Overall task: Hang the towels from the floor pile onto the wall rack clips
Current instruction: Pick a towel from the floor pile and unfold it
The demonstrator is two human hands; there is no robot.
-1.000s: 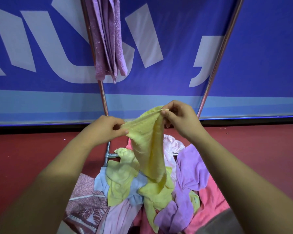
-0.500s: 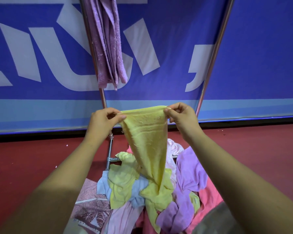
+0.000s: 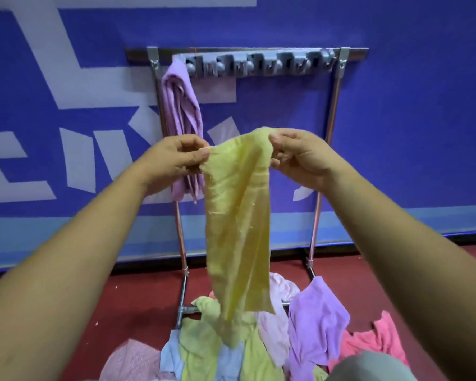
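Observation:
A yellow towel [image 3: 238, 221] hangs lengthwise in front of me, its lower end touching the floor pile [image 3: 259, 342]. My left hand [image 3: 173, 158] pinches its top left corner and my right hand [image 3: 297, 158] pinches the top right edge. Above and behind them, a grey rack of clips [image 3: 261, 66] is fixed to the top bar of a metal stand. One purple towel [image 3: 183, 116] hangs from the leftmost clip. The other clips hold nothing.
The stand's two metal posts [image 3: 323, 171] rise from a base on the red floor [image 3: 121, 303] against a blue banner wall. The pile holds yellow, purple, pink and pale blue towels. A patterned pink cloth [image 3: 134, 361] lies at the pile's left.
Both hands have raised the yellow towel higher, pulling most of it off the pile. My view has tilted up, bringing the clip rack into sight.

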